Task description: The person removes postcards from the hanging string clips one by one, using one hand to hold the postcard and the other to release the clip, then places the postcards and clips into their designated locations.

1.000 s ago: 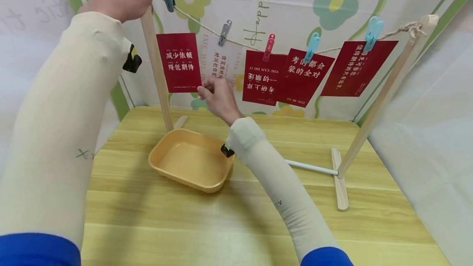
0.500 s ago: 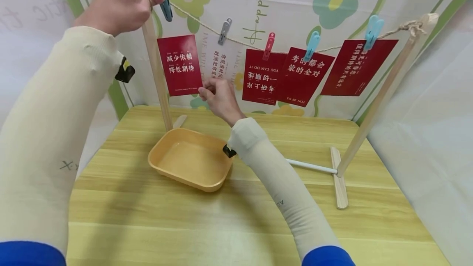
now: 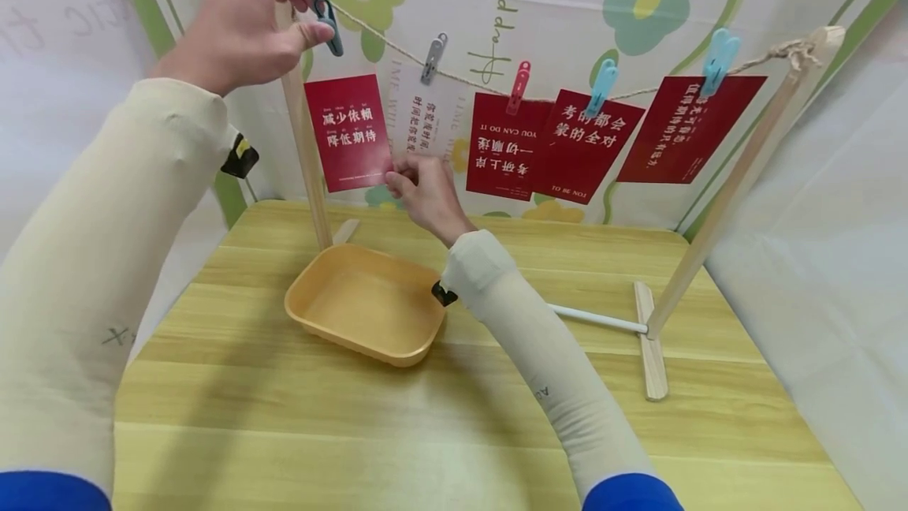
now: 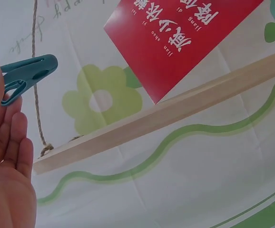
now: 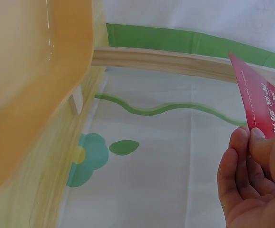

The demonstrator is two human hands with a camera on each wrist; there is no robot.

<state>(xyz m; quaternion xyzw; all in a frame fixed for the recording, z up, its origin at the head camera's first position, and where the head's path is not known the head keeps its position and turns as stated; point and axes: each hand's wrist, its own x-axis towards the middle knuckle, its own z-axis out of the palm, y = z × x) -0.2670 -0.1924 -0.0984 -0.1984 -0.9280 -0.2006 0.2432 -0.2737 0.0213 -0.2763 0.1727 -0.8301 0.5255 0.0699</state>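
My left hand [image 3: 248, 26] pinches a dark teal clothespin [image 4: 32, 71] by its handle end, up at the left part of a twine line [image 3: 383, 44]. In the left wrist view the clothespin overlaps the twine; whether it grips it I cannot tell. My right hand [image 3: 429, 192] pinches the lower right corner of a red card [image 3: 349, 134] with white characters, between thumb and forefinger. The card hangs upright below the clothespin, a gap between them. In the right wrist view the fingers hold the card [image 5: 259, 102] at its edge.
Several cards hang along the twine, including a red card [image 3: 691, 132] at the right under a light blue clothespin [image 3: 720, 61]. A grey clothespin [image 3: 434, 57] holds a pale card. Wooden posts [image 3: 745, 180] carry the line. A yellow basin [image 3: 365, 349] stands on the wooden table [image 3: 426, 432].
My left hand has come down slightly with the clothespin, towards the card's top edge, and the clothespin has turned. The red card in my right hand has sunk a little.
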